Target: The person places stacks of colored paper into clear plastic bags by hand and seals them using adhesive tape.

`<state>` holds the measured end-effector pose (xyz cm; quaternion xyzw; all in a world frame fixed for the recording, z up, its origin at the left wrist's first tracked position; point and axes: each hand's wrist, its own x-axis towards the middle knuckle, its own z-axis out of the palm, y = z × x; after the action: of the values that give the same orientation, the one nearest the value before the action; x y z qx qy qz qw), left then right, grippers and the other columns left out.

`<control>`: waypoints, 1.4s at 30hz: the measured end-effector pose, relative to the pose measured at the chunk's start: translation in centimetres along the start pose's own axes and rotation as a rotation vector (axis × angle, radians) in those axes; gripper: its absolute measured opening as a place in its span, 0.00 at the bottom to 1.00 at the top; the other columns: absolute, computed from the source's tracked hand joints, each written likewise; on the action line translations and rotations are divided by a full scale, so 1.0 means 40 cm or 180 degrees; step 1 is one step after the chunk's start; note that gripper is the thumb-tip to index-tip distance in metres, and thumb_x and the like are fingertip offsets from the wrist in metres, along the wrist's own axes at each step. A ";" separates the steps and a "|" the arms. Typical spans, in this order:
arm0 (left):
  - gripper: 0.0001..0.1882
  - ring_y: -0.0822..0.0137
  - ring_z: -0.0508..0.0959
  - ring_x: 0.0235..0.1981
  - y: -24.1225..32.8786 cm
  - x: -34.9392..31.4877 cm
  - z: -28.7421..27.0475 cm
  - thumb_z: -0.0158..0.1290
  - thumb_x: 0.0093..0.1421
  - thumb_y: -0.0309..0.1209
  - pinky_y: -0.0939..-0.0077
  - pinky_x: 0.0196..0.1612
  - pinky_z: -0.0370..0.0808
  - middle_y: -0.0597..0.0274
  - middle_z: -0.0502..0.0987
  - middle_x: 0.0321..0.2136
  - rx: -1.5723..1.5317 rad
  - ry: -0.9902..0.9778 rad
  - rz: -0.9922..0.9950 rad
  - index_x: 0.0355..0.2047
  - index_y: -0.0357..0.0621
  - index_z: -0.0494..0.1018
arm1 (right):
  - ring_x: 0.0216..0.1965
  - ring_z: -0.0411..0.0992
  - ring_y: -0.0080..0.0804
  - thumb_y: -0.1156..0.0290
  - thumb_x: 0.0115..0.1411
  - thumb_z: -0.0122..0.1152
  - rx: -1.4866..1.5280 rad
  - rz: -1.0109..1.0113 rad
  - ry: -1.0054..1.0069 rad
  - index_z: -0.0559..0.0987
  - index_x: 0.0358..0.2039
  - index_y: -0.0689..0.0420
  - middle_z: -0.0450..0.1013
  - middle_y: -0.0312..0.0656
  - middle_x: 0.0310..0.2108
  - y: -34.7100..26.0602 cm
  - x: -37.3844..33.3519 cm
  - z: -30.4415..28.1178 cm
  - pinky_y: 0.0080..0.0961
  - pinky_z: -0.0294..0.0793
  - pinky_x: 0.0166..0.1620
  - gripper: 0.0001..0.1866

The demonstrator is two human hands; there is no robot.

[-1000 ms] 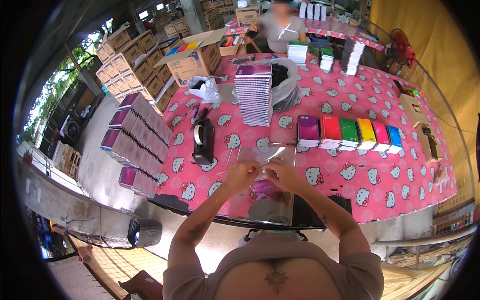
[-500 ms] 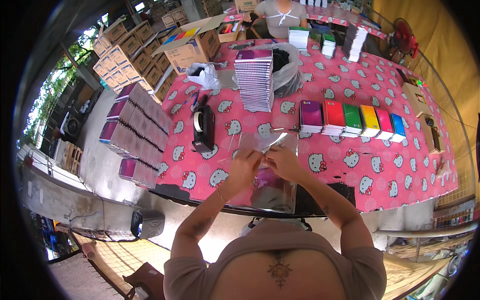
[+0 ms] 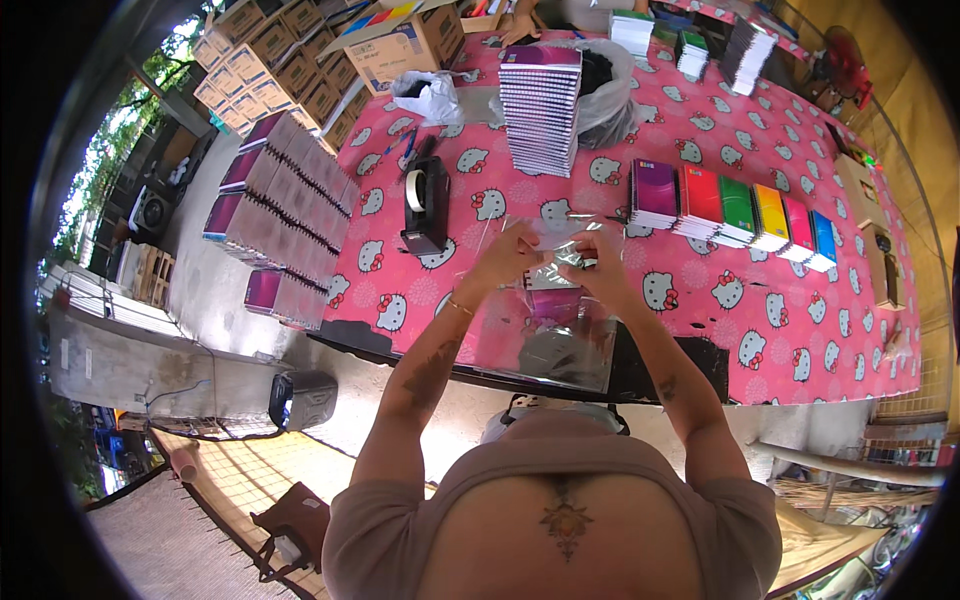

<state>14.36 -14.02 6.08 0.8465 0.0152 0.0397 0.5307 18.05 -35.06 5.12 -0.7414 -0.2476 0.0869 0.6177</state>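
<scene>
A clear plastic bag (image 3: 565, 350) lies on the table's near edge in front of me, and something purple shows through it. My left hand (image 3: 508, 256) pinches the far end of the plastic. Across a small gap, my right hand (image 3: 598, 265) has its fingers bent and pressed on the same film. Glare on the plastic hides exactly where the fingertips meet it. Beyond my left hand stands a black tape dispenser (image 3: 426, 212) with a pale roll. A tall stack of spiral notebooks (image 3: 540, 115) with a purple top cover rises beyond both hands.
Short notebook piles (image 3: 737, 212) in several colours run in a row at the right. Purple notebook stacks (image 3: 285, 225) line the left edge. Farther back are a plastic sack (image 3: 608, 105), a white bag (image 3: 428, 98), an open carton (image 3: 405, 52) and a co-worker's hand (image 3: 520, 25).
My hands have moved apart, from touching to a small gap, and spread the plastic's far end between them. The whole view has shifted, so table things appear higher and farther right.
</scene>
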 end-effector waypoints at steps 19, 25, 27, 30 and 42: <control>0.08 0.74 0.77 0.26 -0.390 -0.159 -0.318 0.59 0.61 0.30 0.77 0.29 0.73 0.65 0.80 0.29 -0.2401 0.1903 -0.0463 0.36 0.38 0.80 | 0.47 0.69 0.29 0.74 0.52 0.71 0.0210 0.0217 0.0625 0.74 0.50 0.58 0.71 0.38 0.45 0.021 -0.018 0.042 0.28 0.71 0.47 0.24; 0.06 0.56 0.83 0.28 -0.154 -0.097 -0.407 0.59 0.56 0.29 0.65 0.35 0.79 0.53 0.82 0.25 0.3256 0.1531 -0.1140 0.33 0.41 0.82 | 0.48 0.69 0.28 0.74 0.53 0.71 0.0314 0.0448 0.0734 0.74 0.51 0.58 0.70 0.38 0.47 0.044 -0.034 0.029 0.26 0.71 0.46 0.25; 0.06 0.52 0.83 0.26 -0.067 -0.084 -0.361 0.58 0.56 0.29 0.65 0.32 0.79 0.50 0.81 0.24 0.2167 0.0991 0.0505 0.33 0.44 0.82 | 0.48 0.69 0.28 0.74 0.54 0.71 0.0419 0.0429 0.0737 0.74 0.52 0.57 0.70 0.38 0.48 0.039 -0.030 0.036 0.26 0.72 0.46 0.25; 0.06 0.53 0.82 0.27 0.099 -0.002 -0.233 0.59 0.55 0.30 0.63 0.33 0.78 0.55 0.82 0.26 0.1294 -0.0786 0.1576 0.31 0.44 0.81 | 0.47 0.69 0.28 0.73 0.54 0.71 0.0454 0.0226 0.0717 0.74 0.52 0.57 0.69 0.37 0.47 0.039 -0.026 0.053 0.25 0.73 0.45 0.25; 0.20 0.70 0.73 0.27 -0.078 0.275 -0.071 0.57 0.60 0.51 0.67 0.29 0.73 0.70 0.73 0.24 0.1167 -0.3150 0.0709 0.33 0.45 0.77 | 0.52 0.66 0.29 0.74 0.57 0.68 0.0768 0.0320 0.0660 0.70 0.59 0.54 0.66 0.40 0.49 0.002 -0.037 0.062 0.25 0.71 0.50 0.29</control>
<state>25.12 -9.38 5.06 0.8393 -0.3199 -0.3112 0.3106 15.73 -33.60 4.23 -0.6783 -0.1329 0.0699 0.7193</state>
